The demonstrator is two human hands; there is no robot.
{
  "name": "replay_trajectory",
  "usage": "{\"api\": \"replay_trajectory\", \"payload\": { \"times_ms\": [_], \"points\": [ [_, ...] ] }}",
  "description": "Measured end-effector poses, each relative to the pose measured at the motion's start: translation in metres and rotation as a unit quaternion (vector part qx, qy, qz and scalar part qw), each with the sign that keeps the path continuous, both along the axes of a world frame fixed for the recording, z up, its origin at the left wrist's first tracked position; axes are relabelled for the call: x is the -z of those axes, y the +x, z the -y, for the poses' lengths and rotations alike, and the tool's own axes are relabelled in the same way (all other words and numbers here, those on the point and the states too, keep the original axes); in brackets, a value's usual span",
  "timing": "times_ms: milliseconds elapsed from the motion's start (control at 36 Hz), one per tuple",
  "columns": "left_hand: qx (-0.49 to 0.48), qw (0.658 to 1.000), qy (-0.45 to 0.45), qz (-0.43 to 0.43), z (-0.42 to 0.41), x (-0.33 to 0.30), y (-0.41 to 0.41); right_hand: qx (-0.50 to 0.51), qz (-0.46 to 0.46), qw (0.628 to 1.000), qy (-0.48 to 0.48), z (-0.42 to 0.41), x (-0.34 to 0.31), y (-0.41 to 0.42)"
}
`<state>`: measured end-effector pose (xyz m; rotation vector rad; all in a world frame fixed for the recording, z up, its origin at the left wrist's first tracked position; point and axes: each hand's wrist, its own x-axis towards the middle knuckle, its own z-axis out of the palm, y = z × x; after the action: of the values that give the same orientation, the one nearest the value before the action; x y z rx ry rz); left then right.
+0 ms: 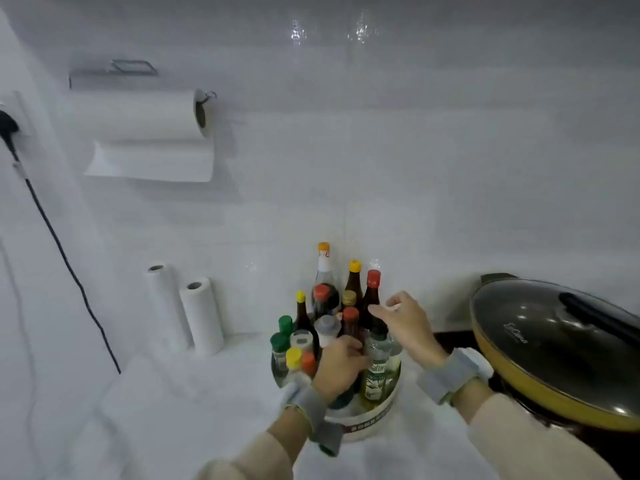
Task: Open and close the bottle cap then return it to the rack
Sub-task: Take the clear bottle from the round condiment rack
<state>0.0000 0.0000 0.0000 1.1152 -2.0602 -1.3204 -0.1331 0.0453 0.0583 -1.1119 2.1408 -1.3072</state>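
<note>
A round white rack (369, 420) on the counter holds several sauce and spice bottles. My left hand (337, 370) reaches into the rack from the front, and its fingers curl around the lower body of a dark bottle with a red cap (350, 317) in the middle. My right hand (405, 323) hovers at the rack's right side with fingers spread and nothing in it. It is just above a clear oil bottle with a green label (378, 358) and close to a taller red-capped bottle (372, 289). The lower part of the gripped bottle is hidden by my left hand.
A yellow pan with a glass lid (554, 341) sits on the stove close to my right wrist. Two upright paper rolls (202, 317) stand against the tiled wall at the left. A hanging paper towel roll (138, 116) and a black cable (69, 265) are on the left wall.
</note>
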Motion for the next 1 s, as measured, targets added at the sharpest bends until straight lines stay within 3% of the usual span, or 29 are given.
{"api": "replay_trajectory", "payload": {
  "times_ms": [111,194,417,611,861,1000],
  "points": [
    [-0.024,0.999,-0.007,0.031,-0.009,0.025,-0.024,-0.051,-0.073,0.994,0.066,0.006,0.031,-0.004],
    [-0.04,0.998,-0.04,0.023,-0.008,0.037,-0.033,-0.064,-0.11,0.992,0.024,0.009,0.042,-0.007],
    [-0.042,0.998,-0.047,-0.008,-0.008,0.049,-0.034,-0.059,-0.105,0.992,-0.038,-0.002,0.045,-0.012],
    [-0.008,0.997,-0.049,-0.058,-0.006,0.02,-0.019,-0.074,-0.111,0.988,-0.076,-0.012,0.006,-0.004],
    [0.023,0.987,-0.121,-0.099,-0.016,-0.046,0.02,-0.109,-0.142,0.971,-0.159,-0.039,-0.074,0.034],
    [0.037,0.989,-0.106,-0.096,-0.039,-0.044,0.059,-0.145,-0.127,0.967,-0.166,-0.065,-0.069,0.066]
  ]
}}
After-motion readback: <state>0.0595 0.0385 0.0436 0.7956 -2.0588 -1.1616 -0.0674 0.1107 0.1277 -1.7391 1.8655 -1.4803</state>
